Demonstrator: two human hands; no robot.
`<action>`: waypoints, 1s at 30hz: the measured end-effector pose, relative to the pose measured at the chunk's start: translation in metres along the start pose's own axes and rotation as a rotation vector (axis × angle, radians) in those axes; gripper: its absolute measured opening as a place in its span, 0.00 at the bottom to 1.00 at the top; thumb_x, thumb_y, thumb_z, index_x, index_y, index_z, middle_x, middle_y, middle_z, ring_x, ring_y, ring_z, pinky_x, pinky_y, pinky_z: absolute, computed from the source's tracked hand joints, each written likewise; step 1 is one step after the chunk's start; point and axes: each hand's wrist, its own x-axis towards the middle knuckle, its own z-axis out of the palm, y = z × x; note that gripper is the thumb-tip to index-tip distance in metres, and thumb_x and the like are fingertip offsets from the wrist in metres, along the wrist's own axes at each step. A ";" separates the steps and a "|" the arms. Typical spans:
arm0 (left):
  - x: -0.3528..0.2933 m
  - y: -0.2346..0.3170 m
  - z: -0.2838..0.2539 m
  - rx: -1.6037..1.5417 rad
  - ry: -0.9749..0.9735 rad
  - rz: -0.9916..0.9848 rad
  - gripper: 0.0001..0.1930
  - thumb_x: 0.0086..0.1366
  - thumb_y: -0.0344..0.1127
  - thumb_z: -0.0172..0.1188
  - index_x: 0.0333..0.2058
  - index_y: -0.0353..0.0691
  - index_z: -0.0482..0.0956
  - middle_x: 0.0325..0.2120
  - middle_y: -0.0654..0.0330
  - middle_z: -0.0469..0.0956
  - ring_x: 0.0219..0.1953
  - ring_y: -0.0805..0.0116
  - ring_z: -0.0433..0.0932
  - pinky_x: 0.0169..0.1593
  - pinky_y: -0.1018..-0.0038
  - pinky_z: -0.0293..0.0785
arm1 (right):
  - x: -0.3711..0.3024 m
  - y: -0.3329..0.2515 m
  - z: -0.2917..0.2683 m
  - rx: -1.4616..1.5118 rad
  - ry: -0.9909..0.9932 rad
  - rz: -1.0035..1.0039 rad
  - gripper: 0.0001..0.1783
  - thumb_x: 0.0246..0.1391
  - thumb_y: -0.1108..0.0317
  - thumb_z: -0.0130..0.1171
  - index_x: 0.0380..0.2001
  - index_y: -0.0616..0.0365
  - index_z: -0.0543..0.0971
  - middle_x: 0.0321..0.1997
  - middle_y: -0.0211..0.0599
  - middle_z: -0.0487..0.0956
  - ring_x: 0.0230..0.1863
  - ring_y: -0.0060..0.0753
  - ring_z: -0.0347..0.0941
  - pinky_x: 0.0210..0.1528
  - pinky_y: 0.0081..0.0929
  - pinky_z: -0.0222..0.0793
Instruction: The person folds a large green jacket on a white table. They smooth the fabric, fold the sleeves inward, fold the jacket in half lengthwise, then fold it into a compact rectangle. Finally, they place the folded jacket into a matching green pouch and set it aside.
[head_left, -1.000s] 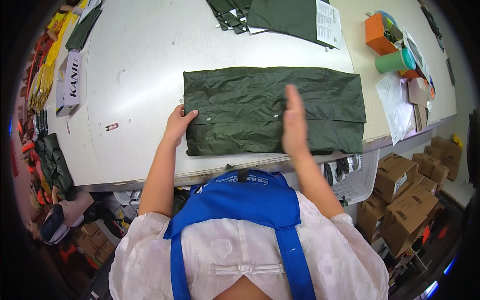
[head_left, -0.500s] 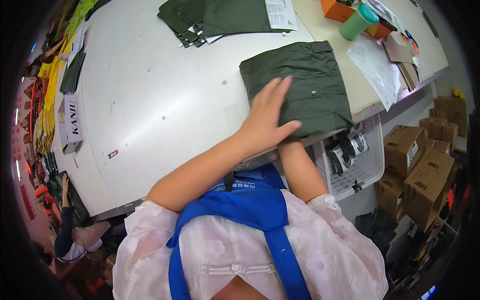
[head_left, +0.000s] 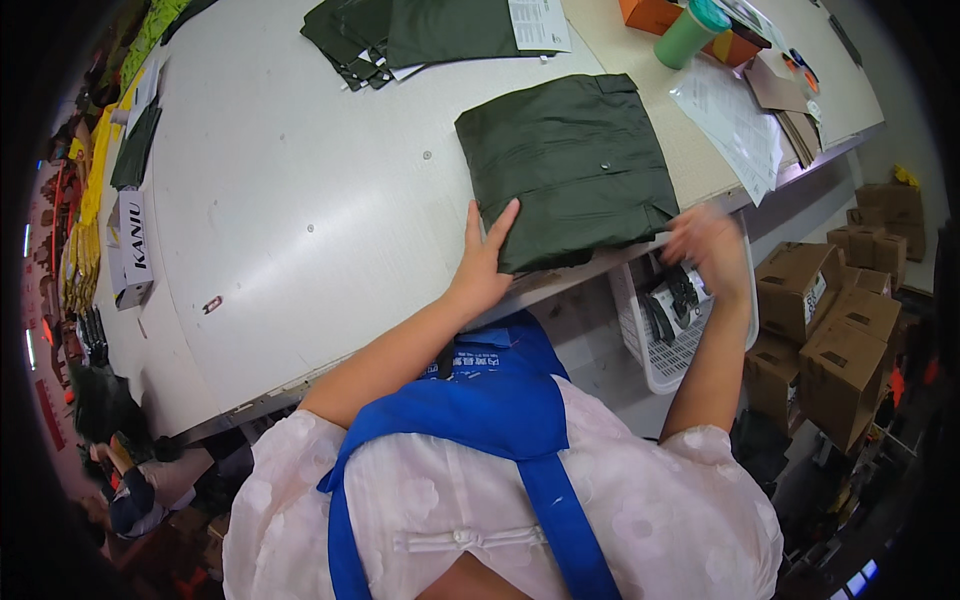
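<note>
A dark green folded garment (head_left: pixel 570 150) lies near the table's front edge, a small snap showing on its upper face. At its near left corner is my left hand (head_left: pixel 486 265), two digits spread apart against the fabric; the other fingers are hidden. Off the garment's near right corner, above a white plastic basket (head_left: pixel 655 370), my right hand (head_left: pixel 708 245) is smeared by motion, so its grip cannot be made out. Dark and white packets (head_left: pixel 672 308) lie in that basket.
More dark green folded garments (head_left: pixel 440 35) lie at the table's far side, one with a white printed sheet. A green lidded cup (head_left: pixel 683 42), an orange box (head_left: pixel 645 14) and papers (head_left: pixel 735 125) occupy the far right. Cardboard boxes (head_left: pixel 840 340) are stacked beyond the basket. Another person (head_left: pixel 150 490) is at left.
My left hand has slid from the garment's top to its near left corner. My right hand has come out from under the near edge and swung right, over the basket.
</note>
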 end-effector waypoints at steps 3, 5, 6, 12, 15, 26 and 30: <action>0.000 -0.018 0.015 -0.495 0.141 -0.071 0.45 0.54 0.26 0.63 0.67 0.49 0.47 0.61 0.35 0.53 0.63 0.48 0.59 0.60 0.62 0.64 | 0.037 0.035 -0.022 -0.215 0.700 0.147 0.30 0.54 0.39 0.54 0.47 0.54 0.72 0.46 0.31 0.73 0.45 0.24 0.65 0.47 0.28 0.61; -0.007 -0.012 0.009 -0.912 0.024 -0.430 0.33 0.57 0.27 0.60 0.61 0.40 0.58 0.53 0.47 0.68 0.54 0.56 0.69 0.56 0.60 0.68 | 0.057 0.043 0.001 0.060 0.509 0.348 0.33 0.52 0.38 0.55 0.51 0.53 0.73 0.50 0.29 0.74 0.48 0.29 0.68 0.47 0.29 0.61; -0.006 -0.024 0.007 -1.104 -0.007 -0.524 0.30 0.58 0.26 0.60 0.59 0.41 0.61 0.52 0.48 0.68 0.51 0.56 0.71 0.55 0.59 0.70 | 0.059 0.043 0.007 0.086 0.478 0.373 0.33 0.52 0.39 0.56 0.51 0.53 0.73 0.51 0.30 0.75 0.49 0.30 0.68 0.47 0.31 0.62; -0.007 -0.063 -0.019 -1.735 0.084 -0.663 0.14 0.63 0.41 0.59 0.45 0.46 0.69 0.40 0.58 0.74 0.45 0.60 0.72 0.56 0.54 0.66 | 0.066 0.060 0.078 0.636 0.387 0.329 0.28 0.50 0.51 0.63 0.51 0.52 0.73 0.51 0.34 0.77 0.53 0.37 0.71 0.53 0.46 0.66; -0.009 -0.053 -0.023 -1.673 0.160 -0.444 0.18 0.64 0.43 0.57 0.47 0.39 0.70 0.39 0.55 0.73 0.49 0.55 0.71 0.59 0.51 0.63 | 0.070 0.075 0.119 0.764 0.354 0.265 0.27 0.52 0.55 0.61 0.54 0.52 0.70 0.53 0.34 0.76 0.53 0.37 0.71 0.54 0.43 0.67; -0.030 -0.059 -0.029 -1.777 0.118 -0.438 0.20 0.65 0.39 0.52 0.54 0.41 0.65 0.51 0.53 0.69 0.52 0.53 0.69 0.57 0.49 0.63 | 0.065 0.097 0.212 0.844 0.160 0.260 0.26 0.56 0.60 0.52 0.57 0.56 0.65 0.57 0.38 0.72 0.55 0.39 0.70 0.56 0.41 0.66; -0.058 -0.072 -0.038 -1.690 0.130 -0.418 0.31 0.62 0.50 0.56 0.58 0.42 0.60 0.56 0.55 0.63 0.59 0.52 0.63 0.62 0.51 0.58 | 0.058 0.116 0.251 0.639 0.170 0.391 0.24 0.58 0.58 0.51 0.55 0.57 0.66 0.57 0.36 0.72 0.53 0.36 0.71 0.52 0.36 0.67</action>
